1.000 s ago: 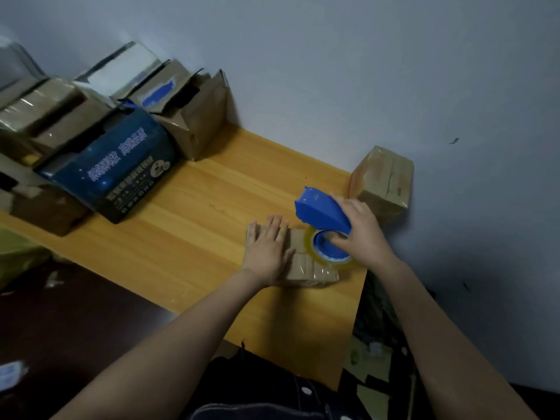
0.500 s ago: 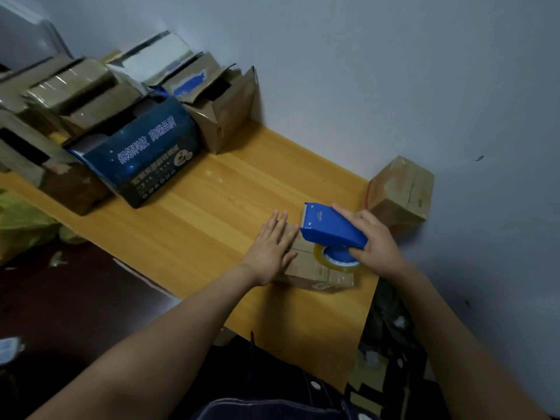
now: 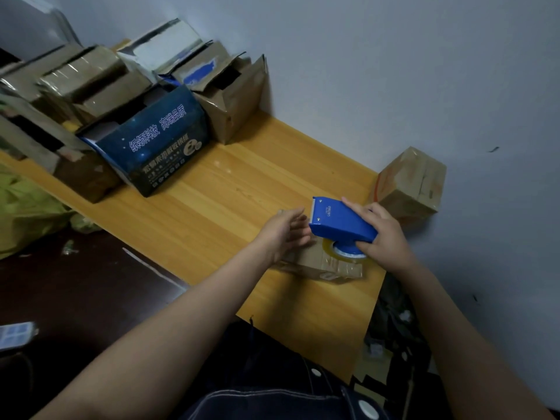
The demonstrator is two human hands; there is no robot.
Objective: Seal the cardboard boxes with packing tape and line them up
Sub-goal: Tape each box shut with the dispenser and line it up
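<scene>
— Where are we in the job?

— We are mid-seal on the small flat box (image 3: 315, 263), which lies on the worktop (image 3: 242, 189) close to its right-hand edge. Our right hand (image 3: 386, 236) has its fingers wrapped round the blue tape dispenser (image 3: 342, 221), held low over the box top. The roll of clear tape (image 3: 344, 253) sits down at the cardboard, though we cannot tell whether it touches

— And the left?

— Our left hand (image 3: 285, 233) holds nothing. Its fingers are straight and loosely together, just beside the dispenser's toothed end, over the left part of the box. Whether it bears on the lid we cannot tell

— Is any tape on?

— Shiny bands show on the near side of the box, so we judge that some is laid, but the run across the top looks unfinished

— So what does the next move call for?

— In our judgement, we press the left palm flat so the light box cannot slide, draw the dispenser across to the edge, fold the strip over the side, then tip the teeth down to cut it. After that the box should go next to the taped box (image 3: 409, 183) by the wall at the far right corner. The dark blue printed box (image 3: 154, 140) and the brown box with open flaps (image 3: 233, 95) wait well apart at the far left
</scene>
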